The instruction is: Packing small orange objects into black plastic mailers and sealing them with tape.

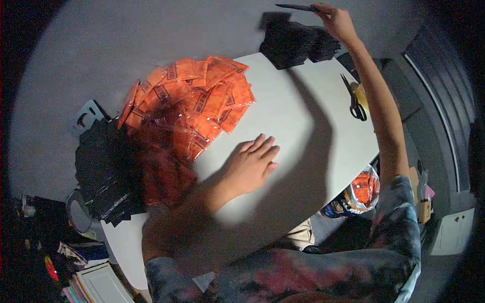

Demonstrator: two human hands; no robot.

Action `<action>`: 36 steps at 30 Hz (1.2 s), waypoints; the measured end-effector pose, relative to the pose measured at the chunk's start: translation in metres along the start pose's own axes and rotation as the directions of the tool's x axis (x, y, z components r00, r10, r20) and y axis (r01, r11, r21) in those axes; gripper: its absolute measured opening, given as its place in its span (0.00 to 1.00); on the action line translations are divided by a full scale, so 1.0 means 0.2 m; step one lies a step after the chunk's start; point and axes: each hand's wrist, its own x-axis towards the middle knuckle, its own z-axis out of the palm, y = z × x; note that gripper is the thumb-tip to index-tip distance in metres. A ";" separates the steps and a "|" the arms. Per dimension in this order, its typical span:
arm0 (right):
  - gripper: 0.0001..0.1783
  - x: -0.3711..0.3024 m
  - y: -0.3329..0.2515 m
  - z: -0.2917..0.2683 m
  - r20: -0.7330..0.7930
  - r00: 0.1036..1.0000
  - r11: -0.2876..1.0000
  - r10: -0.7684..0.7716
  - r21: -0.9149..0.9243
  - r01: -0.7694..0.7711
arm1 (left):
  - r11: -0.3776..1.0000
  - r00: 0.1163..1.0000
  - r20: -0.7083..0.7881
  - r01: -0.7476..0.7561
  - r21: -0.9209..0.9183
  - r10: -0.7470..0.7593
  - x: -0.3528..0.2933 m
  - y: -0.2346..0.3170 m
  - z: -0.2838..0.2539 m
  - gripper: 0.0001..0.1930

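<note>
My right hand (336,22) is raised at the far right, its fingers closed on the end of a thin black flat packet (295,7) seen edge-on. Just below it, a stack of black packets (288,44) sits at the table's far edge. My left hand (252,164) is held over the middle of the white table (298,131), palm down, fingers stretched and holding nothing; whether it touches the surface I cannot tell. Left of it spreads a large heap of orange packets in clear plastic (202,101), part of it in shadow.
Black scissors (356,103) lie near the table's right edge. Another pile of black packets (108,171) is at the left. Below the right edge stands a bag (371,192) holding orange packets. Books and a white panel (103,284) are at the lower left.
</note>
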 end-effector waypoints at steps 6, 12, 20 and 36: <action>0.21 -0.16 0.20 0.49 0.325 0.892 0.949 0.315 -0.104 -0.297 | 1.000 1.000 0.016 0.018 -0.012 -0.018 0.01 0.00 0.04 0.24; 0.24 -0.19 0.20 0.51 0.334 0.855 0.903 0.397 0.023 -0.428 | 1.000 1.000 0.009 0.017 0.024 -0.017 -0.02 -0.02 0.04 0.32; 0.29 -0.10 0.25 0.62 0.197 0.895 0.909 0.400 0.034 -0.414 | 0.999 1.000 -0.011 0.025 -0.040 -0.026 -0.01 0.00 0.04 0.28; 0.19 -0.91 -1.06 0.40 0.305 0.950 0.825 0.070 0.517 -0.227 | 1.000 0.998 -0.060 0.014 0.013 -0.013 0.01 0.00 0.02 0.24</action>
